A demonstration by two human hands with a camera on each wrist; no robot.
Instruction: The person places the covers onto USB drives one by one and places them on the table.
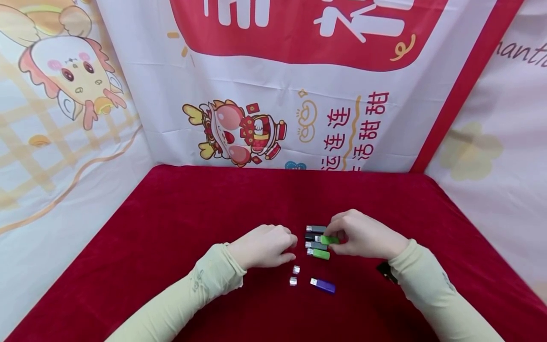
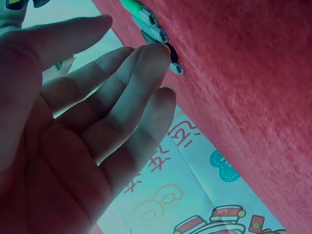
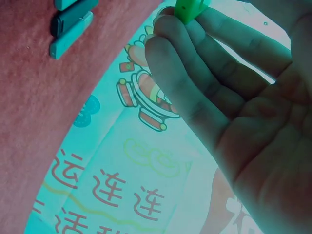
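Observation:
My right hand (image 1: 363, 232) pinches a green USB flash drive (image 1: 329, 240) between thumb and fingers, its metal plug pointing left. In the right wrist view the green body (image 3: 190, 8) shows at the fingertips. Beneath it on the cloth lies a row of flash drives: a grey one (image 1: 316, 228) at the back, a black one (image 1: 309, 236), another grey one (image 1: 315, 245) and a green one (image 1: 320, 254) in front. My left hand (image 1: 267, 244) hovers left of the row, holding nothing, its fingers loosely bent in the left wrist view.
A purple flash drive (image 1: 325, 286) with its plug bare lies nearer me. Two small clear caps (image 1: 293, 281) sit to its left. A black object (image 1: 385, 270) is partly hidden by my right sleeve. Printed cloth walls (image 1: 256, 76) border the red table (image 1: 205, 199).

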